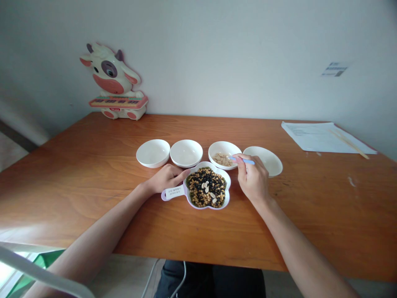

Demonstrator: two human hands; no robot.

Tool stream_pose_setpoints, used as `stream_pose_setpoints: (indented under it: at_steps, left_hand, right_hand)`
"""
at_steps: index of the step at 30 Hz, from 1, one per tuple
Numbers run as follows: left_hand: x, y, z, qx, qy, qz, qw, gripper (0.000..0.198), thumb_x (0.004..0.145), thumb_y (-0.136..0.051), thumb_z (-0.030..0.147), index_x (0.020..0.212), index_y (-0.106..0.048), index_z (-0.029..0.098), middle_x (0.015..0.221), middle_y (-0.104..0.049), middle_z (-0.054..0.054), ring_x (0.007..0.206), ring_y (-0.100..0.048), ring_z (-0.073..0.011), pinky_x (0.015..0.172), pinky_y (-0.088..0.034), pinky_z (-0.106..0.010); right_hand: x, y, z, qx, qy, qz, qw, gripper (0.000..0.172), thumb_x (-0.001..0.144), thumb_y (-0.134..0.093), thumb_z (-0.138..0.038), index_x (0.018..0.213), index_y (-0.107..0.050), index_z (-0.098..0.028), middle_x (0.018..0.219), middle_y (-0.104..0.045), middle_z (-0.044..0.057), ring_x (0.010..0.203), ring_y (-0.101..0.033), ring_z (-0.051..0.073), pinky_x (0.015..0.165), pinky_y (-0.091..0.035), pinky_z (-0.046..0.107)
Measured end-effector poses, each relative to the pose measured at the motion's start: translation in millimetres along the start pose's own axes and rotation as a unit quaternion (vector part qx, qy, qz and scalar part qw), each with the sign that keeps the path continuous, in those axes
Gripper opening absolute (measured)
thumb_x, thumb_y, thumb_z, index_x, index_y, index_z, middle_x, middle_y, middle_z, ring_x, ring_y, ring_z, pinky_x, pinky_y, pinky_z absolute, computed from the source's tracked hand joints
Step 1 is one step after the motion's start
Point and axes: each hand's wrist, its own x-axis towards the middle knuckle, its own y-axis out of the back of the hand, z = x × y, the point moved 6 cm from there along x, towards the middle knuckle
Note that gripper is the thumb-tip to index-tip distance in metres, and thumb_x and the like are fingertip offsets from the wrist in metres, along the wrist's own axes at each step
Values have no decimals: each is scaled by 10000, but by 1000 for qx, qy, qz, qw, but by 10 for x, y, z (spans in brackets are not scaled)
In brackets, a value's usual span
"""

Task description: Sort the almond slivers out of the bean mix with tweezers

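A flower-shaped white dish (pixel 228 194) with a lilac handle lies near the middle of the table, filled with black and yellow grains and a few pale seeds. My left hand (pixel 167 178) rests at its left rim, the thumb on the edge and the fingers closed beside it. My right hand (pixel 254 176) pinches a small blue tool (pixel 249 161), whose tip reaches into a white bowl (pixel 225 145) holding pale seeds. Right of that bowl, another white bowl (pixel 273 161) is partly hidden behind my right hand.
Two more white bowls (pixel 153 153) (pixel 186 153) stand to the left in the row. A cow-shaped toy keyboard (pixel 118 101) is at the back left. Paper (pixel 316 138) and chopsticks (pixel 352 145) lie at the back right.
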Motion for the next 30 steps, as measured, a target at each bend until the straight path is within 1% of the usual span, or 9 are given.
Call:
stream_pose_setpoints:
  at_steps: [7, 13, 17, 22, 25, 30]
  left_hand:
    - [1, 5, 33, 2, -3, 3, 1000, 637, 1067, -355, 459, 536, -467, 126, 498, -474, 1, 469, -375, -61, 451, -286, -198]
    - [2, 7, 36, 1, -5, 0, 1000, 631, 1070, -356, 446, 540, -480, 127, 496, -482, 2, 463, -379, -62, 450, -283, -205]
    - [6, 9, 35, 3, -8, 0, 1000, 628, 1070, -361, 442, 525, -433, 137, 485, -458, 10, 455, -366, -59, 450, -280, -209]
    - [6, 12, 50, -4, -9, -1, 1000, 628, 1066, -361, 454, 522, -404, 145, 484, -437, 16, 459, -358, -60, 446, -281, -200]
    - [-1, 17, 49, -6, -3, 5, 1000, 632, 1063, -363, 463, 521, -420, 143, 484, -436, 17, 462, -354, -62, 441, -283, -197]
    - [-6, 17, 60, -8, -10, 5, 1000, 625, 1063, -370, 447, 535, -478, 132, 492, -472, 8, 465, -374, -66, 441, -296, -193]
  right_hand:
    - [-4, 31, -33, 35, -7, 14, 999, 179, 1004, -517, -178, 1130, -644, -185, 993, -763, 88, 860, -653, 248, 784, -536, 380]
    - [-10, 16, -22, 67, -42, -2, 997, 216, 1010, -500, -207, 1177, -636, -192, 1064, -751, 100, 928, -653, 252, 805, -548, 389]
    - [-14, 13, -18, 81, -51, -3, 995, 221, 1011, -491, -214, 1179, -632, -195, 1082, -742, 105, 965, -653, 254, 837, -544, 401]
    - [-18, 21, -18, 88, -52, 2, 995, 217, 1002, -496, -228, 1183, -612, -195, 1054, -726, 109, 922, -646, 250, 817, -536, 402]
    - [-19, 21, -26, 90, -52, -3, 995, 211, 999, -495, -241, 1172, -609, -202, 1027, -718, 103, 890, -644, 249, 808, -531, 405]
    - [-21, 2, -37, 105, -52, -15, 993, 206, 1001, -481, -251, 1156, -612, -214, 1053, -718, 108, 925, -654, 256, 835, -537, 418]
